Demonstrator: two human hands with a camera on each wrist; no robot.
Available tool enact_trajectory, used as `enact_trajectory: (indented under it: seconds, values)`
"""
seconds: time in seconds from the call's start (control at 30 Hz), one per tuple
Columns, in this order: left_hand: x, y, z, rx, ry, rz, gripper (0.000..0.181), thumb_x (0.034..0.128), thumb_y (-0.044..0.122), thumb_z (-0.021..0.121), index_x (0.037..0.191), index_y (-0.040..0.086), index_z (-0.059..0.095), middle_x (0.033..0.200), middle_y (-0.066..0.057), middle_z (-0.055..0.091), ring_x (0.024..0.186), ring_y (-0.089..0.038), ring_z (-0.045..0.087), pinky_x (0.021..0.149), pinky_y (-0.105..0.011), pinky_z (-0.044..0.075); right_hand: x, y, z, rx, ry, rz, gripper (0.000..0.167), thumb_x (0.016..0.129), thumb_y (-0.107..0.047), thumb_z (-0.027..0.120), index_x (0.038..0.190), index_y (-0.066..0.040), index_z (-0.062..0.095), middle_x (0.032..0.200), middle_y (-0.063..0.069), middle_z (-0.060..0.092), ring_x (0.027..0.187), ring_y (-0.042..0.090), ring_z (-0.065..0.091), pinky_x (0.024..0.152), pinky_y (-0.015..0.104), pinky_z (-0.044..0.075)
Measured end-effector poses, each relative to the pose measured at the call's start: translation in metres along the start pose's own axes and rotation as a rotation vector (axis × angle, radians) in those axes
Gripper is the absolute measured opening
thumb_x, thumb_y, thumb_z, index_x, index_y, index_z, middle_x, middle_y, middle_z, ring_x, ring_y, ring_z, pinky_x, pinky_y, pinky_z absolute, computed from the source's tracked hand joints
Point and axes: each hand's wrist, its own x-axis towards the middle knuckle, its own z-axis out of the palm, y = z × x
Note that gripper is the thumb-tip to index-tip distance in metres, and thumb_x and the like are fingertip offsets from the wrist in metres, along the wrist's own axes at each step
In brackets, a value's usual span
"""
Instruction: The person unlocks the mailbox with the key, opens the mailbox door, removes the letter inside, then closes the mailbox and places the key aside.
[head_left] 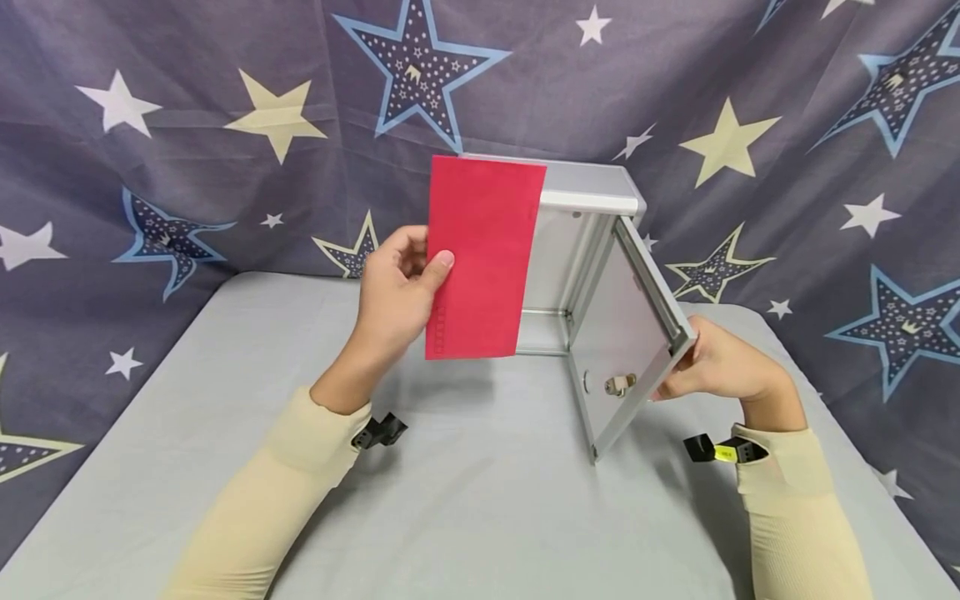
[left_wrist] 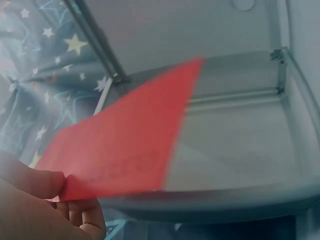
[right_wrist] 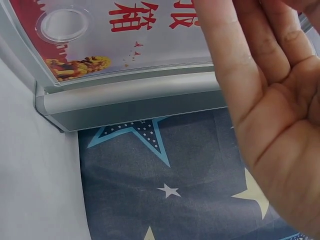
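A flat red envelope [head_left: 483, 258] is pinched by its left edge between the thumb and fingers of the left hand [head_left: 393, 287], upright in front of a silver metal box [head_left: 592, 185]. In the left wrist view the envelope [left_wrist: 125, 135] tilts before the box's interior. The box's door [head_left: 618, 350] stands swung open, a small lock on its inner face. At the door's outer edge is the right hand [head_left: 720, 362], its fingertips partly hidden behind the frame. In the right wrist view the right hand [right_wrist: 280, 100] lies by the door's printed outer face [right_wrist: 135, 45].
The box stands at the back of a table with a pale grey cover [head_left: 465, 500]. Behind it hangs a dark curtain [head_left: 300, 50] with printed stars. Each wrist wears a small black camera.
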Motion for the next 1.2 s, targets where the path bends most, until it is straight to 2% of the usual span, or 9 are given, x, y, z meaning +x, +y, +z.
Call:
enact_trajectory:
  seconds: [0.17,0.33,0.5,0.63,0.8,0.93,1.03,1.2]
  values:
    - [0.004,0.009,-0.013,-0.004,0.025,0.017,0.023,0.0967,0.001,0.069,0.119,-0.001,0.067,0.101,-0.010,0.067,0.082,-0.022,0.061,0.065,-0.026,0.057,0.001,-0.001,0.000,0.004,-0.003,-0.056,0.036,0.074,0.026,0.070,0.095,-0.002,0.074,0.083,0.000,0.072,0.071,0.007,0.062,0.059,0.023,0.057]
    - [0.011,0.014,-0.027,-0.043,0.072,0.011,0.022,0.0955,0.003,0.071,0.117,-0.001,0.068,0.100,-0.009,0.065,0.081,-0.021,0.059,0.065,-0.024,0.056,0.001,0.000,0.000,-0.007,0.008,-0.053,0.035,0.073,0.026,0.070,0.092,-0.003,0.075,0.080,-0.001,0.072,0.069,0.006,0.061,0.057,0.022,0.056]
    - [0.021,0.018,-0.047,-0.146,0.123,-0.020,0.021,0.0936,0.000,0.072,0.114,0.000,0.069,0.101,-0.010,0.063,0.082,-0.020,0.060,0.067,-0.023,0.056,0.001,0.000,0.001,-0.017,0.010,-0.050,0.034,0.072,0.025,0.072,0.091,-0.004,0.076,0.079,0.000,0.071,0.067,0.006,0.059,0.055,0.022,0.054]
    - [0.028,0.019,-0.066,-0.197,0.125,-0.067,0.023,0.0933,0.001,0.073,0.116,0.001,0.068,0.104,-0.011,0.063,0.084,-0.020,0.063,0.068,-0.023,0.057,0.002,0.000,0.001,-0.020,0.010,-0.063,0.035,0.072,0.025,0.073,0.091,-0.004,0.076,0.078,-0.001,0.070,0.066,0.006,0.058,0.052,0.023,0.052]
    - [0.036,0.015,-0.085,-0.200,0.129,-0.122,0.025,0.0931,0.002,0.073,0.118,0.001,0.068,0.103,-0.011,0.062,0.083,-0.018,0.064,0.069,-0.022,0.058,0.001,0.001,0.001,-0.031,0.011,-0.051,0.034,0.072,0.024,0.074,0.089,-0.005,0.076,0.077,-0.001,0.070,0.065,0.006,0.057,0.052,0.024,0.051]
    - [0.043,0.005,-0.098,-0.202,0.134,-0.191,0.024,0.0928,0.002,0.074,0.116,0.003,0.069,0.098,-0.008,0.062,0.084,-0.016,0.065,0.068,-0.021,0.057,0.000,0.003,0.001,-0.026,0.013,-0.045,0.034,0.071,0.024,0.074,0.088,-0.005,0.076,0.075,-0.001,0.069,0.065,0.006,0.056,0.051,0.024,0.051]
    - [0.047,-0.003,-0.108,-0.208,0.106,-0.247,0.022,0.0935,0.002,0.073,0.115,0.003,0.068,0.093,-0.005,0.063,0.083,-0.014,0.065,0.065,-0.020,0.056,0.000,0.005,0.001,-0.027,0.017,-0.041,0.034,0.071,0.024,0.073,0.087,-0.006,0.076,0.074,-0.002,0.068,0.064,0.005,0.055,0.051,0.024,0.051]
    - [0.051,-0.015,-0.120,-0.205,0.021,-0.320,0.020,0.0941,0.004,0.073,0.113,0.005,0.068,0.090,-0.002,0.064,0.082,-0.012,0.065,0.063,-0.020,0.057,0.000,0.006,0.001,-0.044,0.007,-0.039,0.033,0.072,0.023,0.073,0.086,-0.007,0.075,0.073,-0.002,0.066,0.062,0.008,0.054,0.048,0.027,0.049]
